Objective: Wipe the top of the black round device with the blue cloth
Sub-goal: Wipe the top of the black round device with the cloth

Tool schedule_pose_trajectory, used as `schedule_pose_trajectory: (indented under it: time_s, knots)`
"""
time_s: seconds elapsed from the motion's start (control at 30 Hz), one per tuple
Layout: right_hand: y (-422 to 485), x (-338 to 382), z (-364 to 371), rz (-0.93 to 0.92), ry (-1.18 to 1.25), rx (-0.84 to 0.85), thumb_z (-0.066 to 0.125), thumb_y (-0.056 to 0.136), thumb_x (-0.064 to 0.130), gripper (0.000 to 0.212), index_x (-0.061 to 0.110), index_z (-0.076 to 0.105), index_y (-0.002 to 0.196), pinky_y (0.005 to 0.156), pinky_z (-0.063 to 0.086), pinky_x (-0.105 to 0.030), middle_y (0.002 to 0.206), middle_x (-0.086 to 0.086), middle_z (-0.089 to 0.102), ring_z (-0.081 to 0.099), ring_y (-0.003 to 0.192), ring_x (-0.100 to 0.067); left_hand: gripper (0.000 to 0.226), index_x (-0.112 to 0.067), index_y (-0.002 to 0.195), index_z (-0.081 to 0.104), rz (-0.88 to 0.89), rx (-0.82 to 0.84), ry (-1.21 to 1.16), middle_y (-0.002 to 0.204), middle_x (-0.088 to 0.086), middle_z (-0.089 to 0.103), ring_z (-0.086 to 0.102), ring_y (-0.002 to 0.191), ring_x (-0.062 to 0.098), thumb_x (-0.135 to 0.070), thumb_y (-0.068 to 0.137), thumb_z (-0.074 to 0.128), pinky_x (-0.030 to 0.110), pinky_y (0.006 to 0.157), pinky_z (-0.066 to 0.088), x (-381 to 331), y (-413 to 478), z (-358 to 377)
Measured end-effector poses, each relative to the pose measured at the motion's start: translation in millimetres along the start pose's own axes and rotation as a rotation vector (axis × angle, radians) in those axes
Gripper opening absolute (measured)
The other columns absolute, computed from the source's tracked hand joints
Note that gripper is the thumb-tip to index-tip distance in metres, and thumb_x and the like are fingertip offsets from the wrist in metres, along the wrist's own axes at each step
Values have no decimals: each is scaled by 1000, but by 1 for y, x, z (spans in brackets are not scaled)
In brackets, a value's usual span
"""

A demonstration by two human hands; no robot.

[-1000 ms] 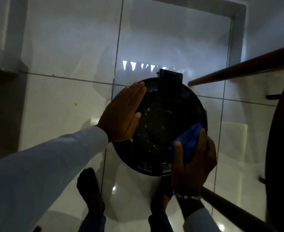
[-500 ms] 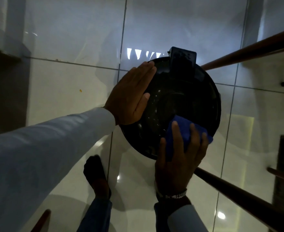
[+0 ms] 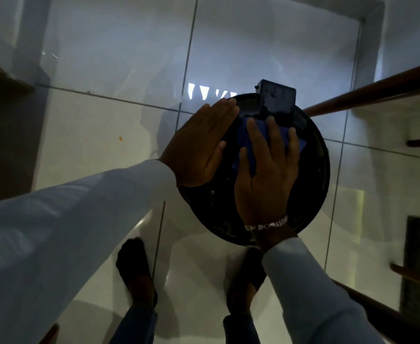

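Dim room — glossy white floor tiles [image 3: 92, 157], wooden rails [image 3: 377, 93].

Cloth [image 3: 244, 136] on device [image 3: 312, 175], under right hand [image 3: 266, 180]

We press our right hand [image 3: 266, 180] flat on the blue cloth [image 3: 242, 137] atop the black round device [image 3: 313, 175] (our left hand [image 3: 199, 147] lies flat at its left rim).
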State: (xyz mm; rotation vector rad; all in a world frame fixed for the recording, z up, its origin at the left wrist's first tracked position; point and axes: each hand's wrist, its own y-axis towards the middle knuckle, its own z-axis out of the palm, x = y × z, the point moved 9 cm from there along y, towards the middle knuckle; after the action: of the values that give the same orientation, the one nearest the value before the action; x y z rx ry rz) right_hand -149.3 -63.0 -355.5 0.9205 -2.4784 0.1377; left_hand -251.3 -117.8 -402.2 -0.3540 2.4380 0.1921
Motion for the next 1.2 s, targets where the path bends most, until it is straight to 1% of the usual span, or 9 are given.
schedule_pose_trajectory:
  time_s: [0.13, 0.23, 0.33, 0.4, 0.6, 0.77, 0.93, 1.07, 1.2]
  knots:
    - [-20, -5, 5, -109, -91, 149, 46, 94, 33, 47, 21, 46, 139, 109, 26, -71, 152, -10, 39, 20, 145, -44, 60, 0, 148, 25, -2, -1, 5, 158, 19, 26, 18, 150, 29, -29, 95, 28, 45, 124, 16, 0, -1, 3]
    - [-31, -8, 1, -127, -110, 228, 43, 91, 43, 54, 23, 42, 141, 110, 23, -72, 155, -10, 35, 17, 146, -43, 61, -2, 149, 23, -4, 16, 16, 159, 17, 24, 16, 151, 28, -30, 95, 28, 44, 125, 14, 2, -1, 3]
    - [-15, -5, 0, 41, 6, 124, 39, 87, 56, 60, 26, 46, 138, 114, 16, -69, 154, -6, 38, 17, 147, -36, 62, -2, 149, 22, -1, 17, 16, 159, 17, 24, 15, 151, 27, -32, 95, 27, 44, 125, 12, 2, -1, 4]
    - [-12, -1, 2, 100, 9, 72, 39, 87, 57, 57, 28, 49, 136, 113, 17, -70, 150, -2, 44, 20, 147, -33, 62, -2, 149, 23, 2, 14, 18, 159, 17, 24, 15, 150, 27, -33, 96, 26, 43, 125, 12, 2, -1, 3]
    - [-70, -13, 0, -259, -234, 148, 54, 89, 44, 53, 21, 47, 137, 105, 29, -73, 147, -14, 45, 25, 141, -42, 61, 0, 149, 22, 13, 42, 47, 160, 18, 22, 15, 151, 28, -26, 94, 33, 46, 124, 14, -2, -2, 1]
    - [-53, -12, 9, -57, -178, 129, 43, 91, 49, 53, 27, 42, 139, 105, 32, -70, 147, -9, 46, 22, 142, -38, 64, 2, 149, 20, 81, 85, 127, 160, 22, 19, 13, 151, 33, -30, 94, 31, 46, 125, 13, -3, 0, 2]
    - [-60, -12, 13, -266, -184, 185, 45, 90, 49, 50, 30, 42, 137, 107, 29, -68, 147, -7, 48, 20, 144, -37, 65, 1, 150, 16, 221, 164, 156, 161, 22, 15, 9, 151, 31, -28, 94, 32, 41, 125, 11, -8, 5, 8]
    - [-66, -11, 9, -386, -117, 205, 42, 92, 48, 46, 30, 50, 134, 107, 29, -66, 145, -4, 50, 24, 144, -35, 65, 0, 150, 16, 207, 199, 124, 161, 21, 16, 10, 151, 31, -26, 93, 34, 44, 124, 16, -6, 5, 7]
    - [-82, -24, -3, -430, -185, 136, 53, 88, 44, 46, 31, 49, 131, 107, 30, -68, 142, -7, 51, 29, 140, -36, 66, 1, 149, 19, 196, 210, 82, 160, 21, 18, 13, 151, 32, -25, 91, 37, 47, 123, 19, -8, 6, 5]
